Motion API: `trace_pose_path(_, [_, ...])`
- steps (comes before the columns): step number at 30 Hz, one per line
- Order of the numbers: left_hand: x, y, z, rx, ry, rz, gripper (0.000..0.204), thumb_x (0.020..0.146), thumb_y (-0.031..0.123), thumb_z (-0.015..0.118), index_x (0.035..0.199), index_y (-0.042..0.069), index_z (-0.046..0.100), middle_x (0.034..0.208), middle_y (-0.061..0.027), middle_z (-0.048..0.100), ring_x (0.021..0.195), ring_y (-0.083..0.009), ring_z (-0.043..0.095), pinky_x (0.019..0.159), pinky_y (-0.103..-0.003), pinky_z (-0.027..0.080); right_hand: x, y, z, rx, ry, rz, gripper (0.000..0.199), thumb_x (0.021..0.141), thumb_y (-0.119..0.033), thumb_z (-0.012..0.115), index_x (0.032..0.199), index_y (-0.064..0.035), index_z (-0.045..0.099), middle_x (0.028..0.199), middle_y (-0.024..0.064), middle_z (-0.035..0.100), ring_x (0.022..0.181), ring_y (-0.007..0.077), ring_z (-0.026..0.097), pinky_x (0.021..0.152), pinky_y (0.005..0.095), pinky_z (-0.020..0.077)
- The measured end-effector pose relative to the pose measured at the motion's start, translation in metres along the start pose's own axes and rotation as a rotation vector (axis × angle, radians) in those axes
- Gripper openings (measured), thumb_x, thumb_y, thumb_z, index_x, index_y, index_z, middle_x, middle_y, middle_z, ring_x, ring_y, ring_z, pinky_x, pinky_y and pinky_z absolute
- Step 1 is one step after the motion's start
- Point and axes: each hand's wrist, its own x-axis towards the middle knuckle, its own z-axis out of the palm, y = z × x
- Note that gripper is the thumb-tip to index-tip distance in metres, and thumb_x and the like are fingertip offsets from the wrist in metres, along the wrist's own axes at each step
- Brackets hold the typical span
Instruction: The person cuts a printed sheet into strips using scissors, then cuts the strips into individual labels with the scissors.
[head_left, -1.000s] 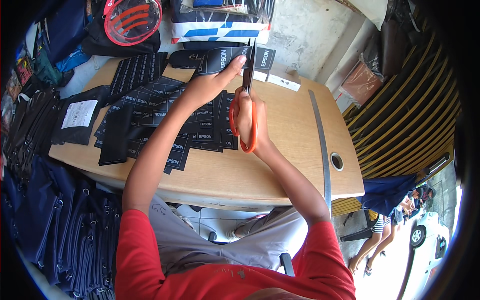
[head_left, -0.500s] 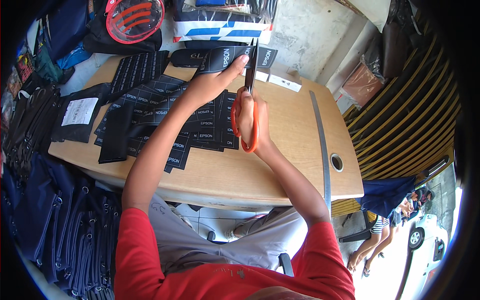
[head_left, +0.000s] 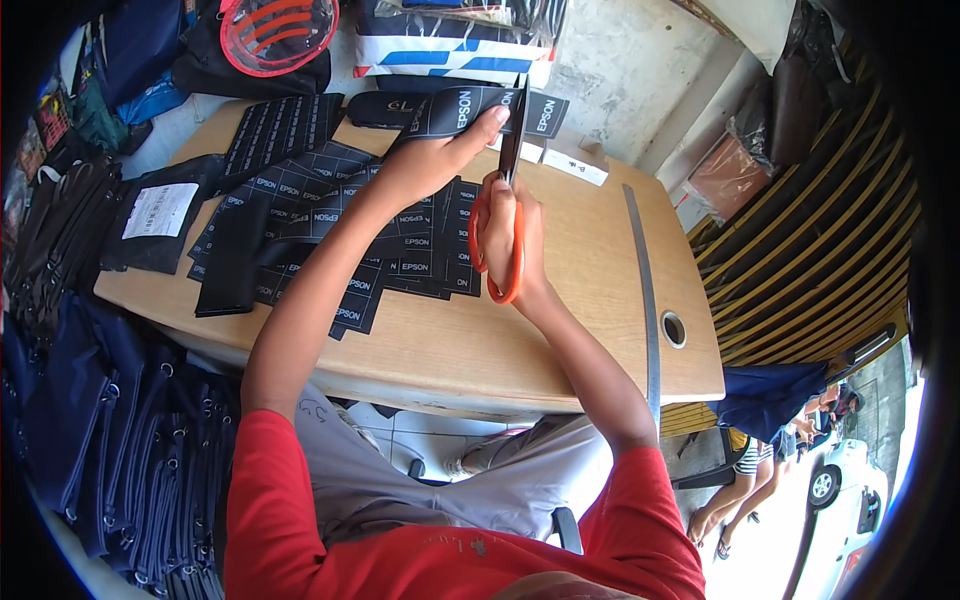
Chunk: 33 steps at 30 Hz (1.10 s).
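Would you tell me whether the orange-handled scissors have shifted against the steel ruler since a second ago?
No. The orange-handled scissors remain left of the steel ruler, blades in the black strip, in the right hand.

A wooden counter (head_left: pixel 560 330) carries overlapping black printed labels (head_left: pixel 330 230), a long metal ruler (head_left: pixel 645 290) and a black packet (head_left: pixel 155 225).

The left hand (head_left: pixel 430 160) covers part of the black printed strip (head_left: pixel 480 108). The right hand (head_left: pixel 515 235) hides part of the orange scissor handles (head_left: pixel 497 262). The red mesh object (head_left: pixel 278 35) is cut off by the top edge.
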Motion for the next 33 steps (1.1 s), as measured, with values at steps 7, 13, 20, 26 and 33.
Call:
trace_pose_path(7, [0.000, 0.000, -0.001, -0.005, -0.025, -0.021, 0.038, 0.100, 0.036, 0.055, 0.108, 0.000, 0.061, 0.090, -0.0043, 0.065, 0.082, -0.0130, 0.063, 0.077, -0.029, 0.051, -0.002, -0.001, -0.001, 0.039, -0.017, 0.059, 0.036, 0.102, -0.028, 0.036, 0.087, 0.0003, 0.052, 0.054, 0.0104, 0.049, 0.047, 0.0201, 0.049, 0.049, 0.0373, 0.0400])
trace_pose_path(13, [0.000, -0.005, 0.001, -0.003, 0.003, 0.076, 0.039, 0.100, 0.039, 0.054, 0.110, 0.002, 0.061, 0.092, -0.0047, 0.066, 0.083, -0.0140, 0.064, 0.078, -0.029, 0.051, -0.003, -0.005, 0.000, 0.068, -0.018, 0.122, 0.039, 0.102, -0.032, 0.035, 0.087, -0.0006, 0.053, 0.056, 0.0074, 0.049, 0.050, 0.0166, 0.050, 0.048, 0.0346, 0.0398])
trace_pose_path(20, [0.002, -0.009, 0.000, -0.074, -0.003, 0.013, 0.030, 0.100, 0.029, 0.057, 0.112, 0.002, 0.062, 0.099, -0.0011, 0.064, 0.090, -0.0087, 0.062, 0.081, -0.025, 0.053, -0.003, -0.003, 0.002, 0.059, -0.012, 0.129, 0.040, 0.102, -0.033, 0.035, 0.085, -0.0007, 0.052, 0.056, 0.0068, 0.049, 0.050, 0.0156, 0.050, 0.049, 0.0338, 0.0401])
trace_pose_path(26, [0.002, -0.008, 0.001, -0.047, 0.017, -0.021, 0.031, 0.099, 0.032, 0.059, 0.108, 0.002, 0.061, 0.091, -0.0004, 0.062, 0.081, -0.0074, 0.058, 0.073, -0.025, 0.050, -0.004, -0.006, 0.002, 0.055, 0.011, 0.134, 0.041, 0.102, -0.032, 0.034, 0.084, -0.0003, 0.053, 0.056, 0.0075, 0.050, 0.049, 0.0161, 0.050, 0.049, 0.0339, 0.0406])
trace_pose_path(33, [0.002, -0.009, 0.001, -0.009, 0.010, 0.024, 0.034, 0.099, 0.036, 0.058, 0.102, 0.002, 0.059, 0.083, 0.0003, 0.058, 0.077, -0.0081, 0.056, 0.069, -0.025, 0.048, -0.004, 0.001, 0.001, 0.021, 0.022, 0.110, 0.042, 0.101, -0.032, 0.034, 0.083, 0.0001, 0.054, 0.056, 0.0091, 0.051, 0.051, 0.0178, 0.051, 0.051, 0.0355, 0.0411])
